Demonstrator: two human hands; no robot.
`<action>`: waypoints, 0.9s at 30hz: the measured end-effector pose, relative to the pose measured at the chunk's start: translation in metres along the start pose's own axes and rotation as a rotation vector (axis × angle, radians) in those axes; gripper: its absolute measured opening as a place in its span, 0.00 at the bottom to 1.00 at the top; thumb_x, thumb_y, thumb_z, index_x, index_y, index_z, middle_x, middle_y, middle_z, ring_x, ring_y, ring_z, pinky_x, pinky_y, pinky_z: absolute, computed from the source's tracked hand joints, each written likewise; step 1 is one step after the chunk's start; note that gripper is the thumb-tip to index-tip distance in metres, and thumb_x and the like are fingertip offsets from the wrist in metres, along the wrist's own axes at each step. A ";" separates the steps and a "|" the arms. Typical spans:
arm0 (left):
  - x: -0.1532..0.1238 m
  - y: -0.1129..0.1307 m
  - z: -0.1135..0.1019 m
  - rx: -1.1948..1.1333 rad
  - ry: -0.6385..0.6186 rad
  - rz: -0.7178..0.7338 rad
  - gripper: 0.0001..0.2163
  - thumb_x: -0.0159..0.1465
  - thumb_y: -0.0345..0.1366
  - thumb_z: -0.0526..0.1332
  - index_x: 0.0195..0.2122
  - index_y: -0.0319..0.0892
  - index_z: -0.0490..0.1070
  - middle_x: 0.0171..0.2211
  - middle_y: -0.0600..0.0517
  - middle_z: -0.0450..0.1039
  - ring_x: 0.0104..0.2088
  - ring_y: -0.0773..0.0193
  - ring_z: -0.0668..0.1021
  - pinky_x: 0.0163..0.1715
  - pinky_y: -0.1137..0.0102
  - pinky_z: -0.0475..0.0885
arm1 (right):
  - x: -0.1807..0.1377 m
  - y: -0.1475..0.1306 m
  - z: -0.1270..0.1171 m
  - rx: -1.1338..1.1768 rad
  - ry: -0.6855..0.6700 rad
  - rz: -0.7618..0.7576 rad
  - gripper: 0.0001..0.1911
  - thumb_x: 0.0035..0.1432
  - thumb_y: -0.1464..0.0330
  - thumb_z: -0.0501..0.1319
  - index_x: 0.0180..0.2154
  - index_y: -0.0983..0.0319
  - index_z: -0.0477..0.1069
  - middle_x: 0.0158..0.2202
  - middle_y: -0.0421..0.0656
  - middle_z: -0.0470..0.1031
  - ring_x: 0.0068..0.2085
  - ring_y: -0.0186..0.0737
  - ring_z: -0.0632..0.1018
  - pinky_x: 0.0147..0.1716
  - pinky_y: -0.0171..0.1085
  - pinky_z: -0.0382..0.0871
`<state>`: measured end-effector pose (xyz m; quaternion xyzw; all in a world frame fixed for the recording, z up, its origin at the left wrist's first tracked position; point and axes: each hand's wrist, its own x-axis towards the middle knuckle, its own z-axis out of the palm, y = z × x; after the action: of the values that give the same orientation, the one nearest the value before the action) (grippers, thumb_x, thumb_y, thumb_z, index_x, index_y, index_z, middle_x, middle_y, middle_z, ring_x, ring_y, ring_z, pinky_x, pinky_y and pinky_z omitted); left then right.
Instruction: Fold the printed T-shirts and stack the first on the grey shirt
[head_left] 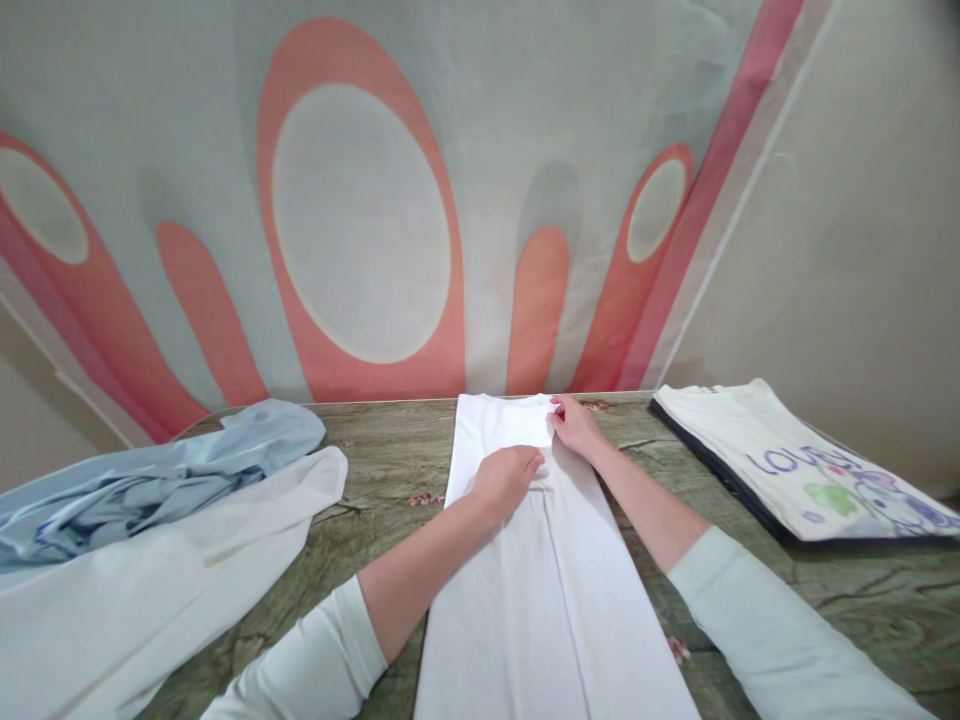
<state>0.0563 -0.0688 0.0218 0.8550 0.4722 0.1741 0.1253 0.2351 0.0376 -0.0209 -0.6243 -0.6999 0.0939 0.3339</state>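
A white garment (517,600) lies folded lengthwise in a long strip, running from the near edge of the view to the far side of the table. My right hand (577,428) pinches its far right edge between thumb and fingers. Just nearer and to the left, my left hand (506,482) rests over the cloth with its fingers curled together at a crease. What the left fingertips hold is partly hidden by the hand, but they touch the fabric there.
On the left, a light blue garment (277,430) and a white garment (187,570) lie loosely heaped. To the right sits a folded stack topped by a white printed garment (772,430). The wood-patterned table (382,440) meets a patterned wall hanging (495,150) at the back.
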 end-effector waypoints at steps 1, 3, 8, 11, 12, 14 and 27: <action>-0.001 -0.001 0.000 -0.035 0.008 0.000 0.13 0.66 0.38 0.48 0.40 0.43 0.71 0.41 0.49 0.75 0.41 0.59 0.76 0.43 0.68 0.68 | 0.000 0.000 0.000 0.007 0.003 0.004 0.15 0.54 0.73 0.56 0.46 0.64 0.66 0.34 0.44 0.74 0.36 0.37 0.74 0.38 0.34 0.64; -0.003 -0.004 -0.002 -0.083 0.016 0.050 0.13 0.65 0.38 0.50 0.45 0.42 0.70 0.45 0.48 0.73 0.44 0.59 0.75 0.46 0.68 0.67 | 0.000 0.001 0.000 0.022 0.006 0.009 0.15 0.54 0.73 0.56 0.46 0.64 0.66 0.33 0.43 0.74 0.35 0.37 0.74 0.37 0.34 0.64; -0.008 -0.008 -0.005 0.001 -0.021 0.153 0.17 0.58 0.29 0.54 0.49 0.42 0.67 0.49 0.49 0.69 0.49 0.59 0.71 0.50 0.67 0.65 | -0.001 0.002 0.000 0.059 0.009 0.012 0.15 0.55 0.70 0.56 0.46 0.64 0.66 0.35 0.44 0.75 0.36 0.37 0.74 0.37 0.35 0.64; -0.006 -0.005 -0.004 0.093 -0.013 0.168 0.14 0.60 0.28 0.53 0.46 0.43 0.67 0.48 0.49 0.70 0.48 0.60 0.72 0.48 0.68 0.65 | 0.000 0.002 -0.001 0.074 0.003 0.013 0.15 0.55 0.69 0.56 0.46 0.63 0.66 0.35 0.44 0.75 0.35 0.37 0.74 0.36 0.34 0.64; -0.005 -0.004 -0.004 0.116 -0.011 0.166 0.12 0.61 0.29 0.52 0.46 0.43 0.68 0.48 0.49 0.70 0.47 0.59 0.72 0.47 0.68 0.66 | 0.000 0.002 -0.001 0.076 0.001 0.014 0.15 0.55 0.68 0.56 0.46 0.63 0.66 0.34 0.43 0.75 0.34 0.37 0.74 0.35 0.34 0.64; -0.002 -0.002 -0.004 0.145 -0.021 0.135 0.10 0.63 0.32 0.51 0.44 0.42 0.68 0.46 0.47 0.71 0.46 0.57 0.73 0.45 0.67 0.67 | 0.001 0.003 -0.001 0.077 -0.002 0.016 0.15 0.55 0.69 0.56 0.46 0.64 0.66 0.33 0.43 0.75 0.33 0.37 0.74 0.34 0.34 0.64; -0.001 -0.014 0.004 -0.134 0.117 -0.052 0.13 0.68 0.38 0.46 0.38 0.42 0.68 0.32 0.51 0.74 0.31 0.64 0.74 0.30 0.73 0.64 | 0.002 0.007 0.003 0.067 0.015 0.025 0.15 0.55 0.70 0.56 0.45 0.63 0.66 0.33 0.43 0.76 0.34 0.38 0.75 0.35 0.34 0.64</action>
<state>0.0474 -0.0625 0.0126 0.8204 0.4882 0.2516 0.1591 0.2389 0.0421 -0.0262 -0.6222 -0.6860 0.1169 0.3586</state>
